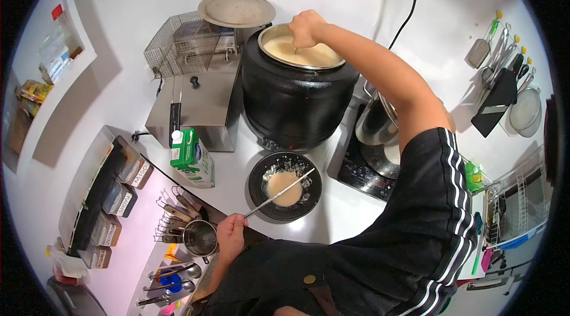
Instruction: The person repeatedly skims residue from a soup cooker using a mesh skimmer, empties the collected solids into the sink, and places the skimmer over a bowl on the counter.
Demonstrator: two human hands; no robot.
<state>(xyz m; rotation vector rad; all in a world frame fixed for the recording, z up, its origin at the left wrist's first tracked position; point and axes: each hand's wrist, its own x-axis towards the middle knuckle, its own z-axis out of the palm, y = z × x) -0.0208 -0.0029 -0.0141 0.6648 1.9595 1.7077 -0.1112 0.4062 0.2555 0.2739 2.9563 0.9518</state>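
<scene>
My left hand (230, 233) is closed round the end of a long, thin silvery stick (280, 191). The stick slants over a black bowl (255, 200) that holds a pool of beige liquid (284, 188) with pale, lumpy smears up its inner wall. Farther back, my right hand (307, 28) is closed in a fist over a black soup kettle (291, 111). Creamy liquid (320, 56) fills the kettle's metal-rimmed insert. Below that fist a small piece of a thin handle shows; its lower end is hidden in the liquid.
A green-and-white carton (193, 158) stands left of the bowl, before a steel fryer (196, 105) with wire baskets (183, 43). Right of the kettle, a steel pot (377, 123) sits on a black cooktop (362, 179). Small saucepans (200, 237) and ladles hang at lower left.
</scene>
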